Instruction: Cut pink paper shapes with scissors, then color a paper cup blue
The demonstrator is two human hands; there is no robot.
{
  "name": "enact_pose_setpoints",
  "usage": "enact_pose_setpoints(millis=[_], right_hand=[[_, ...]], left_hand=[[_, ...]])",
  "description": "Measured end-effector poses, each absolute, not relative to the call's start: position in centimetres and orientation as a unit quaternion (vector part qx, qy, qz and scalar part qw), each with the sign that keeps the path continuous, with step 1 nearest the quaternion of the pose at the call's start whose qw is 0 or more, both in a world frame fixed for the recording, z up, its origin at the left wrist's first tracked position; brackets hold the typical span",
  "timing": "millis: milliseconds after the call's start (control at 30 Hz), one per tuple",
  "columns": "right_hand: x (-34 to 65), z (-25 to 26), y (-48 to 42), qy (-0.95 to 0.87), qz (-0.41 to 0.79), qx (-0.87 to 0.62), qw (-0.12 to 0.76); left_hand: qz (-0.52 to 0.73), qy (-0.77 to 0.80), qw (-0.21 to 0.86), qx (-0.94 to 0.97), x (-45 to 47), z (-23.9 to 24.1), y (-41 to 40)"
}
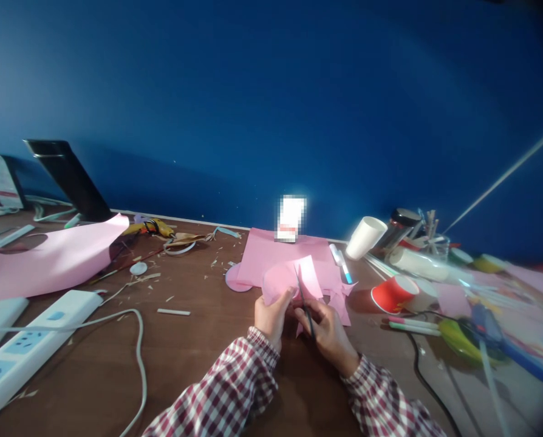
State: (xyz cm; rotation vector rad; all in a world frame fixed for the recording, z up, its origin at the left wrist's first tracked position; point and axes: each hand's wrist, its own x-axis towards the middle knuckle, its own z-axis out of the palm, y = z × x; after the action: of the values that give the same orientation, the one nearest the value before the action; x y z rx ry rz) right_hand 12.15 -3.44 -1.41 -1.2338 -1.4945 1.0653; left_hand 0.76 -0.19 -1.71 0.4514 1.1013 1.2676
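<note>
A piece of pink paper (278, 280) is pinched in my left hand (271, 315), with the thumb on top of it. My right hand (328, 334) is closed around a pair of scissors (304, 297), whose blades point away from me and lie against the paper. To the right of the blades a lighter pink flap (308, 274) stands up from the paper. Behind both hands a larger pink sheet (262, 252) lies on the table, with a rounded pink piece (239, 279) at its left. Pink scraps (342, 306) lie beyond my right hand.
At left are a white power strip (44, 346), a cut pink sheet (71, 261) and a leaning black object (71, 179). To the right stand a white cup (366, 238) and a red paper cup (392, 295), near a marker (342, 264) and blurred clutter. A phone-like object (291, 218) leans against the wall.
</note>
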Motion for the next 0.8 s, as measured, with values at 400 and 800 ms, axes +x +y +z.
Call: enact_pose_setpoints(millis=[400,800], right_hand=[[12.1,-1.5,-3.4,-0.611,0.421,-0.495,0.451],[12.2,-1.4,-3.5,-0.597,0.445,-0.482,0.461]], left_hand=[[0.55,0.488,0.642,0.216,0.7,-3.1,0.2],[0.552,0.478,0.654,0.198,0.6,-1.9,-0.1]])
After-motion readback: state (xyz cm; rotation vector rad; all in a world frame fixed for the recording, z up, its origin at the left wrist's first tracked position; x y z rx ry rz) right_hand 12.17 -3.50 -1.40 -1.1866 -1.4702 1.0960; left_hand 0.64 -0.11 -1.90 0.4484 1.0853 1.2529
